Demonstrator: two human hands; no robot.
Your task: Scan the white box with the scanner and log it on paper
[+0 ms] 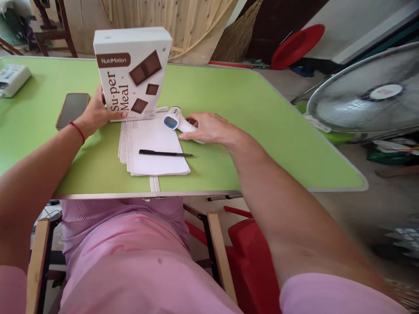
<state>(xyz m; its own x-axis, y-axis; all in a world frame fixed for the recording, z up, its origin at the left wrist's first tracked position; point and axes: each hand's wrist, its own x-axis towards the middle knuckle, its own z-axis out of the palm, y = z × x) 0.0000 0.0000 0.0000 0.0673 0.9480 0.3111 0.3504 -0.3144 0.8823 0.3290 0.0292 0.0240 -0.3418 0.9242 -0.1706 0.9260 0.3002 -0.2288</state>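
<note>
My left hand (98, 111) grips the lower left side of a white box (144, 91) printed with "NutriMotion" and chocolate pieces, which stands upright. Its thumb lies across the front face. My right hand (209, 127) is wrapped round the handle of a white infrared thermometer (175, 119) with a blue-rimmed display; part of the handle is hidden by the fingers. Below both hands lies a stack of papers (153, 141), and a black pen (163, 153) rests across it. Left of the box is a smartphone (73, 108) with a dark screen.
The green table (262, 152) has a pale metal edge. A white device (13, 79) sits at its far left. A large fan (360, 93) stands off the right side, with a red round basin (296, 46) beyond it. Under the table is a red stool (248, 257).
</note>
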